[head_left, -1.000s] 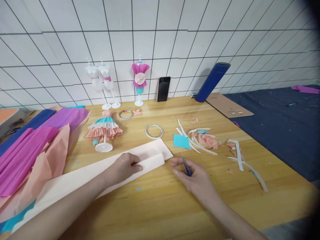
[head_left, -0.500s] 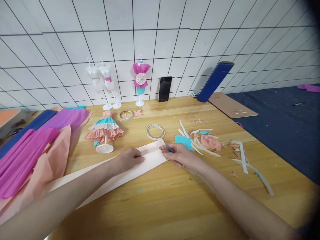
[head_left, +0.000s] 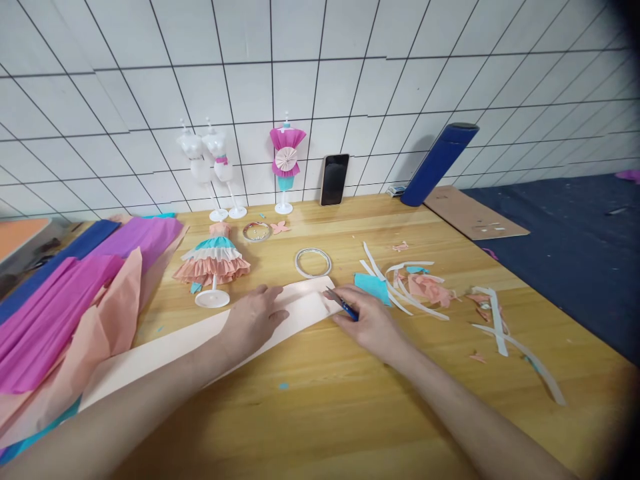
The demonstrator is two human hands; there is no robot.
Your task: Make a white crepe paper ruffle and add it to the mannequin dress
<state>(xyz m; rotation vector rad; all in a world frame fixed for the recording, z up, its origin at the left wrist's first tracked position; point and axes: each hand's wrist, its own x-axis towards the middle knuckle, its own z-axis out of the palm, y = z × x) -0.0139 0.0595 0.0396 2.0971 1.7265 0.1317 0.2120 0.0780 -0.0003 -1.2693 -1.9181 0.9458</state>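
Observation:
A long strip of pale peach crepe paper point(head_left: 305, 308), folded over at its right end, lies across the wooden table point(head_left: 350, 407). My left hand point(head_left: 251, 319) lies flat on the strip with the fingers stretched out, pressing it down. My right hand point(head_left: 367, 321) rests at the strip's right end, closed round small blue-handled scissors point(head_left: 343, 305) whose tips point at the paper's edge.
A doll stand with a peach, white and teal ruffled dress point(head_left: 213, 260) stands behind the strip. Two tape rings point(head_left: 313, 262), a teal paper scrap point(head_left: 373, 287) and cut strips point(head_left: 495, 320) lie to the right. Crepe sheets point(head_left: 65, 293) are piled at left. Mannequins point(head_left: 286, 160), a phone point(head_left: 335, 179) and a blue roll point(head_left: 434, 164) line the wall.
My right hand moved left from the bare table to the strip's right end with the scissors. The lifted flap of paper has been folded flat, and my left hand has spread out on it.

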